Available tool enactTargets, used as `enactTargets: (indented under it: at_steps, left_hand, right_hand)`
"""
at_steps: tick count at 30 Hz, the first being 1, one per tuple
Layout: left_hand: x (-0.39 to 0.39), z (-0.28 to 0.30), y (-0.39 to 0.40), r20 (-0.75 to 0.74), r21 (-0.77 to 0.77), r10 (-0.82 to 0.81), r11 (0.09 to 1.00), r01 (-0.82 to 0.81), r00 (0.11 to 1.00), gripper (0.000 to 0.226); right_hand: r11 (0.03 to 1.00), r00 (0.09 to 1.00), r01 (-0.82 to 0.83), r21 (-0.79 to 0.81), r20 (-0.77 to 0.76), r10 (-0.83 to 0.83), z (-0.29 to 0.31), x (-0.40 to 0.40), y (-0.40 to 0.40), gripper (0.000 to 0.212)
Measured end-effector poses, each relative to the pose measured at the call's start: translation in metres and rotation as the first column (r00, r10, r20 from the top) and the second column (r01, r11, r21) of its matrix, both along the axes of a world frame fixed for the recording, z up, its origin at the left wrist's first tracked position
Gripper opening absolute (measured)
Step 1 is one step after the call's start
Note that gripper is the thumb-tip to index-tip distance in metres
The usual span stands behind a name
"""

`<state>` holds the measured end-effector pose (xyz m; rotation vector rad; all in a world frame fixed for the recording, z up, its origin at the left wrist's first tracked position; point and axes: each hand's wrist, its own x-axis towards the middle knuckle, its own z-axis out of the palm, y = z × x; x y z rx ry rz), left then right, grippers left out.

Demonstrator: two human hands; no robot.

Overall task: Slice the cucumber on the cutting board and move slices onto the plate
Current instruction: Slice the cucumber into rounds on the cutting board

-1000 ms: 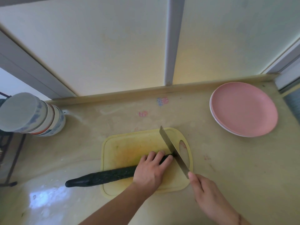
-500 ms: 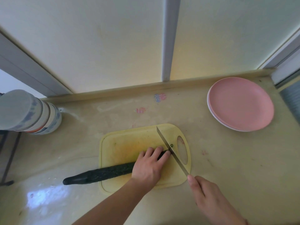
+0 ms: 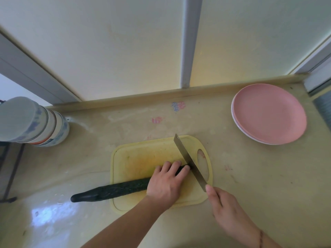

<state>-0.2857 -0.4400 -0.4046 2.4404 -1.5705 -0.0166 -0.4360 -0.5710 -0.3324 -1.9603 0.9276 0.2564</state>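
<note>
A long dark green cucumber (image 3: 114, 190) lies across the yellow cutting board (image 3: 143, 158), its left end sticking out over the counter. My left hand (image 3: 165, 183) grips the cucumber's right part, fingertips curled near its end. My right hand (image 3: 227, 210) holds the knife (image 3: 189, 161) by its handle, which the hand hides. The blade stands on edge at the cucumber's right tip, right beside my left fingertips. A pink plate (image 3: 270, 113) sits at the back right, stacked on a white one.
A stack of bowls (image 3: 34, 122) lies on its side at the left edge of the counter. A raised ledge and frosted window panels run along the back. A dark metal rack (image 3: 7, 169) stands off the counter's left side.
The blade dropped onto the cucumber's tip, then tilted up again at the same spot. My left hand kept its hold. The view shifted slightly.
</note>
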Motion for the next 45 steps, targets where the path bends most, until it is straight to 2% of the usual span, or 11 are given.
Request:
enactTargets:
  at_steps: [3,13,17,19,23,28,31,35,45]
  left_hand:
    - [0.000,0.003,0.000,-0.035,-0.033,0.006,0.999,-0.007,0.999,0.033]
    - [0.001,0.000,0.000,-0.032,-0.074,-0.021,0.997,0.018,0.999,0.029]
    - [0.001,0.000,0.001,-0.037,-0.075,-0.024,0.997,0.022,0.999,0.029]
    - [0.001,-0.001,0.001,-0.034,-0.077,-0.028,0.997,0.025,0.999,0.029]
    - [0.002,0.000,0.000,-0.030,-0.086,-0.022,0.996,0.020,0.999,0.027]
    - [0.001,0.000,0.000,-0.030,-0.072,-0.015,0.997,0.013,0.999,0.030]
    - [0.001,-0.001,0.000,-0.034,-0.086,-0.015,0.996,0.012,0.999,0.031]
    - [0.001,-0.002,0.001,-0.052,-0.098,-0.010,0.995,0.005,0.999,0.042]
    - [0.000,-0.004,0.001,-0.041,-0.128,-0.004,0.992,-0.002,0.999,0.040]
  right_hand:
    - [1.000,1.000,0.011,-0.004,-0.010,-0.011,0.004,0.001,0.000,0.059]
    - [0.999,1.000,0.023,0.041,0.003,-0.023,0.017,-0.009,0.004,0.063]
    - [0.999,1.000,0.023,0.045,-0.004,-0.022,0.015,-0.013,0.006,0.092]
    - [0.999,1.000,0.023,0.047,-0.010,-0.022,0.012,-0.014,0.007,0.097]
    - [0.999,1.000,0.029,0.031,-0.005,-0.029,0.010,-0.012,0.006,0.094]
    - [1.000,1.000,-0.014,0.019,-0.019,0.015,0.004,0.000,0.003,0.065]
    - [1.000,1.000,-0.028,0.013,0.002,0.028,0.002,0.007,0.001,0.059]
    - [1.000,1.000,-0.031,0.006,-0.004,0.031,0.002,0.007,0.003,0.061]
    - [0.999,1.000,-0.030,0.025,0.007,0.030,0.020,-0.001,0.004,0.074]
